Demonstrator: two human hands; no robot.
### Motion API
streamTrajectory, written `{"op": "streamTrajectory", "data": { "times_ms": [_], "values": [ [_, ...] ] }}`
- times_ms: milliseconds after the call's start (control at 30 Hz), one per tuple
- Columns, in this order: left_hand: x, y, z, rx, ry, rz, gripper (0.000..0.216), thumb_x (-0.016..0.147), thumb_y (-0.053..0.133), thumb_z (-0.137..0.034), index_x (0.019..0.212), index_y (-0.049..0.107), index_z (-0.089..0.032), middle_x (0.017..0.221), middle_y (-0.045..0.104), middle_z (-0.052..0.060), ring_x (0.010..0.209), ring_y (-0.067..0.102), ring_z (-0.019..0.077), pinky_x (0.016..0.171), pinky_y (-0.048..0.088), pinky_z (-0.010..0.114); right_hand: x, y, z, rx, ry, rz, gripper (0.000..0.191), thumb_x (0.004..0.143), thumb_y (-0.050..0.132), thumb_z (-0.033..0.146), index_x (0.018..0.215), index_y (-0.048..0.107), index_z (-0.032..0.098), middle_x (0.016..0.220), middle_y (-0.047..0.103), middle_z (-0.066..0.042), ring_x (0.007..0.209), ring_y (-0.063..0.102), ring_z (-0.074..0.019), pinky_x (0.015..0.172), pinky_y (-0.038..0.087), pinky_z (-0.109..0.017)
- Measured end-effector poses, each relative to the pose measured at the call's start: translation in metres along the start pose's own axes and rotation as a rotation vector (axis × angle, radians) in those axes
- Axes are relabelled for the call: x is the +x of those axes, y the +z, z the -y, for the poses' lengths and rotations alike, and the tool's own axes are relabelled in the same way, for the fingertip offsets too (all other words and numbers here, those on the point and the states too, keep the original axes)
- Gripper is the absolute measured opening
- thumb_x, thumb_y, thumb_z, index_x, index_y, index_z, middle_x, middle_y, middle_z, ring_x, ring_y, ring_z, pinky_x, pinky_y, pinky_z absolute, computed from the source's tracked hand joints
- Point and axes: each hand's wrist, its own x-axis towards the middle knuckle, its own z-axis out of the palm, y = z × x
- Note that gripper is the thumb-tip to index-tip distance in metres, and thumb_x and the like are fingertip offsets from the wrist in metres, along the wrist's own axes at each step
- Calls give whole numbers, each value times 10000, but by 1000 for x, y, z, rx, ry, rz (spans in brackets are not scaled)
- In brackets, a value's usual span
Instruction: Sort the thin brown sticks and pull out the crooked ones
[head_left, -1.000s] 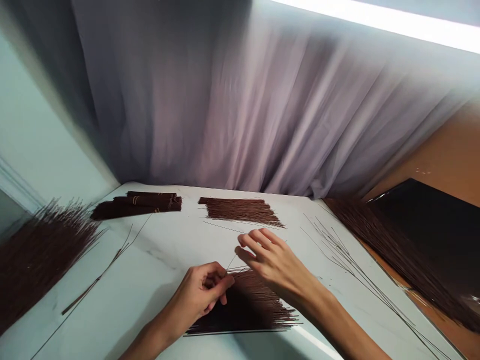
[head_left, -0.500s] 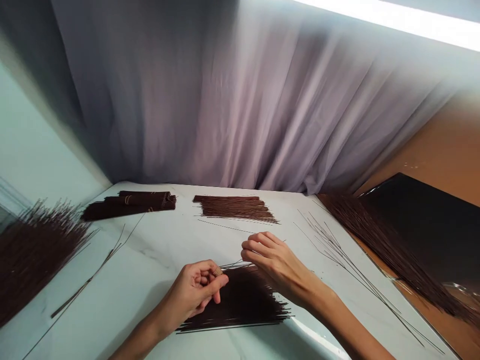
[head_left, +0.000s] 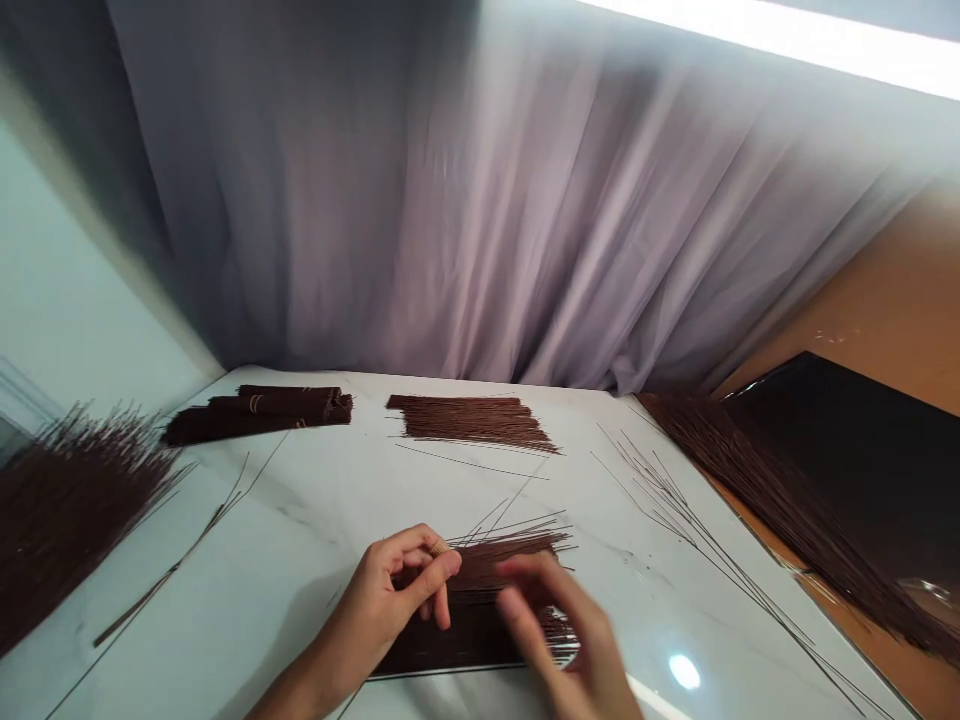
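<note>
Pile of thin brown sticks (head_left: 450, 640), lower centre of the frame, on pale worktop (head_left: 420, 490); left hand (head_left: 397, 585), fingers curled, any hold indiscernible; right hand (head_left: 589, 635), blurred, fingers parted, nothing visibly held; light, level pinching probably best for keeping sticks parallel.

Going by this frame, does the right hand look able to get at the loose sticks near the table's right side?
Likely yes: the right hand looks unoccupied, and only white tabletop shows between it and the loose sticks.
</note>
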Motion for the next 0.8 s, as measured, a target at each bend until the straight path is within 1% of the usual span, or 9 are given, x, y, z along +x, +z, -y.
{"op": "streamTrajectory", "data": {
  "times_ms": [67, 167, 267, 400, 533, 633, 700, 733, 800],
  "values": [
    [-3, 11, 2, -56, 25, 24, 345, 935, 651, -494, 806, 652, -175, 517, 613, -37, 483, 495, 75, 476, 364, 169, -9, 20, -4, 168, 160, 85, 299, 946, 625, 504, 936, 718, 220, 811, 648, -20, 675, 582, -153, 595, 473, -250],
    [-7, 25, 2, -125, 35, 41, 360, 931, 653, -507, 776, 623, -183, 518, 609, -42, 435, 454, 71, 463, 357, 187, -3, 32, -5, 342, 289, 121, 411, 918, 640, 558, 758, 697, 184, 738, 605, -15, 631, 519, -128, 567, 441, -229],
    [-10, 31, -1, -118, 50, 45, 335, 944, 652, -473, 784, 628, -179, 551, 632, -31, 465, 465, 75, 495, 364, 193, 8, 25, 1, 389, 338, 142, 427, 880, 688, 563, 705, 679, 174, 709, 590, -10, 648, 495, -123, 583, 430, -216],
    [-11, 32, -5, -101, 68, 14, 318, 991, 581, -468, 839, 617, -191, 586, 605, -46, 506, 471, 79, 511, 355, 191, 10, 15, 4, 372, 390, 126, 396, 860, 709, 567, 794, 734, 177, 689, 584, -5, 633, 488, -123, 585, 432, -221],
    [-9, 34, -1, -61, 79, -43, 336, 1003, 542, -497, 848, 570, -201, 586, 588, -57, 497, 460, 78, 510, 352, 194, 6, 22, -1, 372, 427, 131, 425, 832, 724, 591, 859, 753, 168, 689, 602, -16, 621, 510, -137, 557, 433, -235],
    [-7, 34, 4, -60, 76, -25, 334, 992, 554, -504, 841, 562, -207, 622, 620, -43, 508, 486, 91, 503, 362, 204, 6, 29, 1, 383, 443, 126, 416, 819, 735, 588, 842, 732, 173, 702, 616, -17, 634, 537, -148, 580, 450, -247],
    [-7, 32, 5, -29, 71, 8, 322, 998, 542, -500, 868, 589, -209, 705, 665, -17, 586, 555, 114, 559, 419, 220, 11, 24, 3, 365, 450, 75, 383, 819, 741, 566, 825, 706, 185, 723, 625, -12, 643, 554, -149, 624, 473, -257],
    [-7, 29, 5, 16, 69, 7, 303, 1001, 541, -487, 890, 604, -212, 756, 681, -6, 643, 587, 131, 604, 449, 233, 16, 16, 3, 354, 451, 41, 369, 817, 743, 557, 822, 695, 191, 741, 634, -13, 651, 568, -152, 641, 487, -263],
    [-7, 23, 6, 189, 99, -43, 221, 1001, 560, -421, 923, 630, -227, 845, 688, 4, 767, 620, 165, 714, 486, 273, 31, -14, -1, 337, 428, -35, 360, 806, 745, 555, 821, 675, 202, 808, 666, -34, 700, 623, -183, 661, 524, -289]
  ]
}}
